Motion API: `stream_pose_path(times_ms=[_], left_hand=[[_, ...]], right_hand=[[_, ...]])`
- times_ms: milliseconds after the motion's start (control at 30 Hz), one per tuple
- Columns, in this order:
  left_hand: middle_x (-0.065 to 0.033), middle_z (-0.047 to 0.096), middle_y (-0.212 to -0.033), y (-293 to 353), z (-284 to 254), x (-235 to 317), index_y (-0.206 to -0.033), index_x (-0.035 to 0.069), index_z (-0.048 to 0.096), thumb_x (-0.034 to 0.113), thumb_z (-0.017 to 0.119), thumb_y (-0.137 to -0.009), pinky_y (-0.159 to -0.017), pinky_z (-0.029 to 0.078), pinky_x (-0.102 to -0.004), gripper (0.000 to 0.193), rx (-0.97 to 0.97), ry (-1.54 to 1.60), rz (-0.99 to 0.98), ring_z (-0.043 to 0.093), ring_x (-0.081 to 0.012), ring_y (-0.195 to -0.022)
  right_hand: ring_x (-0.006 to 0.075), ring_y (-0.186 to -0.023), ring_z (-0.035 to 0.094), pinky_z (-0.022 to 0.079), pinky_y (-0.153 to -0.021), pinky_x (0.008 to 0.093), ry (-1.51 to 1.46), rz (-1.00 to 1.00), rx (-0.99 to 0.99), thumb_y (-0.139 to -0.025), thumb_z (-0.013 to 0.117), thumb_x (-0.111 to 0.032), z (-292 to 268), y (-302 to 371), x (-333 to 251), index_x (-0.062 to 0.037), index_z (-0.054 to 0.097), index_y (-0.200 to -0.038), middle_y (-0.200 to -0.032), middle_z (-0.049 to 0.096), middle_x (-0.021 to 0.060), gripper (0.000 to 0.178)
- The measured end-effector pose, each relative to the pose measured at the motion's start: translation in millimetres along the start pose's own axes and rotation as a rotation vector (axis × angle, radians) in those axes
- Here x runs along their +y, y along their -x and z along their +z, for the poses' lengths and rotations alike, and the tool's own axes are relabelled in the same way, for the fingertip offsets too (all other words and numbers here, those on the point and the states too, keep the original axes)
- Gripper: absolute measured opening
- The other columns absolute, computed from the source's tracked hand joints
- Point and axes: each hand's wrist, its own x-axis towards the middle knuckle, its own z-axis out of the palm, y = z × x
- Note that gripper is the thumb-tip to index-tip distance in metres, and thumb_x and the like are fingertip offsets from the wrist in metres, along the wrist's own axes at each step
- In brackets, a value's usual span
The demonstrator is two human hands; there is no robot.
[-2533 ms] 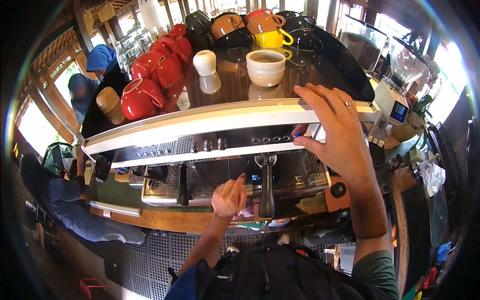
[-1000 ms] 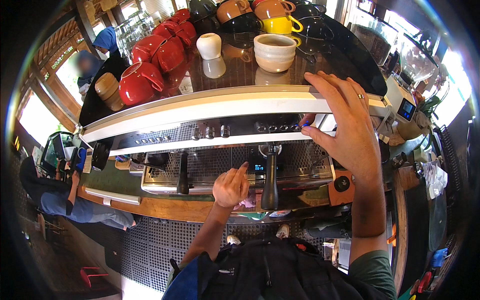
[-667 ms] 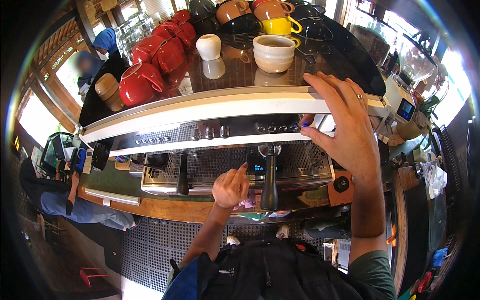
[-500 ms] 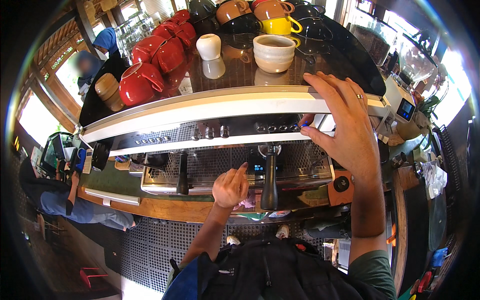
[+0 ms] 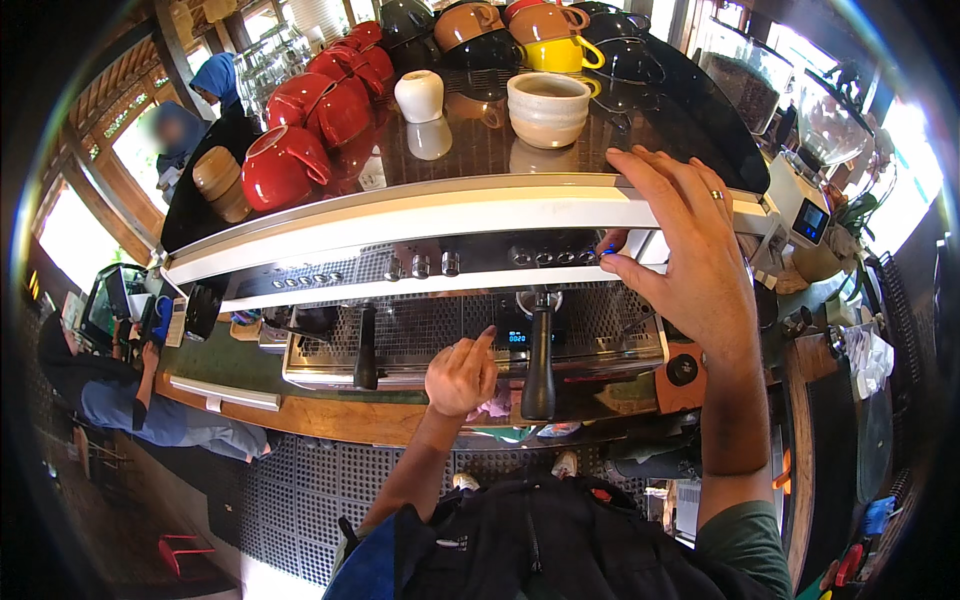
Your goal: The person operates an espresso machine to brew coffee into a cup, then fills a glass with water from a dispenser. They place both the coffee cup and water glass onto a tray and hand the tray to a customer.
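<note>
The right hand (image 5: 692,262) is spread over the front of the coffee machine (image 5: 400,228), its fingertips on the top edge and its thumb down by a blue-lit button (image 5: 607,252). That button is the last at the right end of a row, just left of the thumb; whether it is being pressed I cannot tell. The hand is unclenched and wraps around nothing (a ring (image 5: 716,195) shows on one finger).

The left hand (image 5: 461,378) sits lower, its index finger stretched out and the other fingers loosely curled; I cannot tell whether anything lies inside the curl. The fingertip points up beside a small lit screen (image 5: 517,337), which is just to its right; contact is unclear. Right of this hand, and apart from it, hangs a black handle (image 5: 540,375) fitted to the machine. A second handle (image 5: 366,345) is farther left.

Up top, a pale cup (image 5: 548,112) stands upright near the right hand's fingertips, with red cups (image 5: 283,168) to the left.
</note>
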Motion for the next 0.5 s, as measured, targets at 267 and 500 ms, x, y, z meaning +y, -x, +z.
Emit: stream_pose_path(times_ms=[267, 500], left_hand=[[-0.0054, 0.06, -0.075, 0.4, 0.0, -0.2, -0.125, 0.0, 0.077, 0.004, 0.071, -0.087, -0.055, 0.053, -0.0336, 0.039, -0.004, 0.006, -0.006, 0.06, -0.0201, -0.056], [-0.0053, 0.06, -0.075, -0.1, -0.2, -0.2, -0.124, 0.0, 0.078, 0.004, 0.071, -0.087, -0.055, 0.053, -0.0334, 0.038, 0.001, -0.003, 0.004, 0.059, -0.0197, -0.056]], right_hand=[[0.0376, -0.144, 0.055, 0.036, -0.128, 0.0538, 0.03, 0.034, -0.018, -0.07, 0.097, -0.014, 0.4, 0.6, 0.4, -0.0169, 0.059, -0.156, -0.153, 0.062, 0.0141, 0.095], [0.0407, -0.14, 0.054, 0.037, -0.124, 0.0554, 0.004, 0.001, 0.006, -0.072, 0.095, -0.011, 1.1, -0.1, -0.2, -0.0142, 0.058, -0.154, -0.146, 0.062, 0.0166, 0.09]])
